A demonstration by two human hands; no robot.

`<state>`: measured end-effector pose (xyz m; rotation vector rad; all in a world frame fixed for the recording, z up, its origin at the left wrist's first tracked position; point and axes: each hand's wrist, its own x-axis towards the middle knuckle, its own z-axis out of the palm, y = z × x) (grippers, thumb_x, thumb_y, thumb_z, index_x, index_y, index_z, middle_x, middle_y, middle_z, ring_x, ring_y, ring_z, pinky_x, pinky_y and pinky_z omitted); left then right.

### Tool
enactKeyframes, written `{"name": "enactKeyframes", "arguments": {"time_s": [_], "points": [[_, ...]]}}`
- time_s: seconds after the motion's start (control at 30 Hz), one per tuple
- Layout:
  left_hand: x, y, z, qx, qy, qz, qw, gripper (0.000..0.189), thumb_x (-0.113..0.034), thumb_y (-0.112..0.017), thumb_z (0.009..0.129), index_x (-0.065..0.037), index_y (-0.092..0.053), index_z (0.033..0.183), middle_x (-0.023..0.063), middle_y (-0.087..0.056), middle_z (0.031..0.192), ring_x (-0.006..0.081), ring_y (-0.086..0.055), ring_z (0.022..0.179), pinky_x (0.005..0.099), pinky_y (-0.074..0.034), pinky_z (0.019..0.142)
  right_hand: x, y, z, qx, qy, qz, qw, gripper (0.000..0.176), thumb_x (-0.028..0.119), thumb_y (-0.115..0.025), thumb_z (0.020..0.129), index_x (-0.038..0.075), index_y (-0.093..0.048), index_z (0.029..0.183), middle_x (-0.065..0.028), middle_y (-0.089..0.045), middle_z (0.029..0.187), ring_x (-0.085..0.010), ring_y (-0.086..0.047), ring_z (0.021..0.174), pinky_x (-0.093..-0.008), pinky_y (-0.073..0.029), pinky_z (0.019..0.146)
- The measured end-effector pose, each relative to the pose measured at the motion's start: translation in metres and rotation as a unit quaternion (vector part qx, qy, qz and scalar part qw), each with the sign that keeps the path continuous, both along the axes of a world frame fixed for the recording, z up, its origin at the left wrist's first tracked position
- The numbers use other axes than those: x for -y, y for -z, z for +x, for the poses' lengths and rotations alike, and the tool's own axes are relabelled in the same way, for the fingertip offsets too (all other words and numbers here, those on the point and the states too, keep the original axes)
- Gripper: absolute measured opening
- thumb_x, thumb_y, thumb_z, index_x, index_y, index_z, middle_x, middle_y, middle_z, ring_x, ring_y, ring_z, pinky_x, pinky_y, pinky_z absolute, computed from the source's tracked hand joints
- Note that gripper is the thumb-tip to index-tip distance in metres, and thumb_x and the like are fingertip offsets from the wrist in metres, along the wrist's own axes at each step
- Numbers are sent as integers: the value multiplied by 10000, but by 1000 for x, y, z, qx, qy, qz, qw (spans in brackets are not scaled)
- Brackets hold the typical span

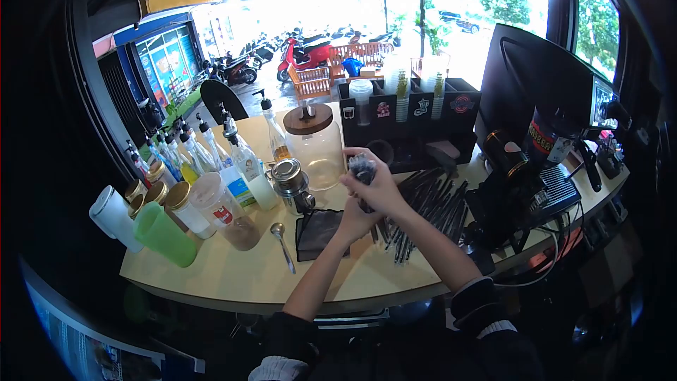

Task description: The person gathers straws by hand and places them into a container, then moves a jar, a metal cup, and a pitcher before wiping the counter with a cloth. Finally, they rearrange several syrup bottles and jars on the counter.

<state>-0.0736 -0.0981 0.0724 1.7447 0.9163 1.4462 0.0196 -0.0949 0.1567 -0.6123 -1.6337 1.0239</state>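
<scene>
In front of the glass jar, my right hand (381,187) is closed around the upper part of a bundle of black straws (362,168), whose clear-wrapped ends stick up. Just below it, my left hand (358,221) has its fingers wrapped round the lower part of the bundle, largely hidden by the right hand. Many loose black straws (430,212) in clear wrappers lie spread on the counter to the right of my hands. Left of my left wrist is a black cloth-like pouch (319,234), lying flat.
A lidded glass jar (312,152), a metal drip filter (288,178) and a spoon (283,245) are on the counter (233,279). Pump bottles (250,169) and a green pitcher (166,235) crowd the left. A black cup rack (416,137) stands behind, with a coffee machine (557,190) at right.
</scene>
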Motion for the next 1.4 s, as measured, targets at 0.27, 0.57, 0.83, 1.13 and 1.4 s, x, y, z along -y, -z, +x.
{"name": "enactKeyframes", "arguments": {"time_s": [0.27,0.57,0.83,1.13,1.4], "points": [[26,-19,1,39,-253,120,959,370,-270,-699,815,-10,-555,1034,97,-587,1004,165,-512,1045,311,-413,878,-7,-23,39,-276,113,68,952,144,88,-598,885,60,-464,927,-4,-519,741,-62,-520,607,-214,-453,575],[35,-40,32,479,360,-289,747,480,-455,-450,931,-37,-558,1141,99,-582,1153,171,-530,1125,350,-408,989,36,30,16,-63,239,324,913,219,-69,-598,787,20,-444,916,-116,-586,821,-216,-589,811,-339,-440,852],[2,-28,20,521,296,-285,748,244,-232,-556,920,-68,-541,1100,7,-616,915,118,-610,789,273,-493,863,70,60,43,6,127,209,970,360,1,-680,741,24,-512,1059,-185,-501,1267,-317,-425,1259,-399,-326,1038],[17,-2,1,169,155,-209,950,255,-210,-582,906,-11,-552,1063,68,-620,920,113,-601,785,249,-504,714,47,58,58,-118,55,-63,990,426,200,-612,870,21,-458,1224,-108,-535,1203,-163,-560,1032,-241,-468,755],[21,5,-15,51,104,-188,975,258,-227,-517,941,7,-543,1046,42,-602,898,88,-584,788,230,-488,672,-1,71,33,-8,-74,-145,987,291,269,-626,874,12,-572,999,-10,-605,819,-50,-535,682,-208,-448,548]]}}
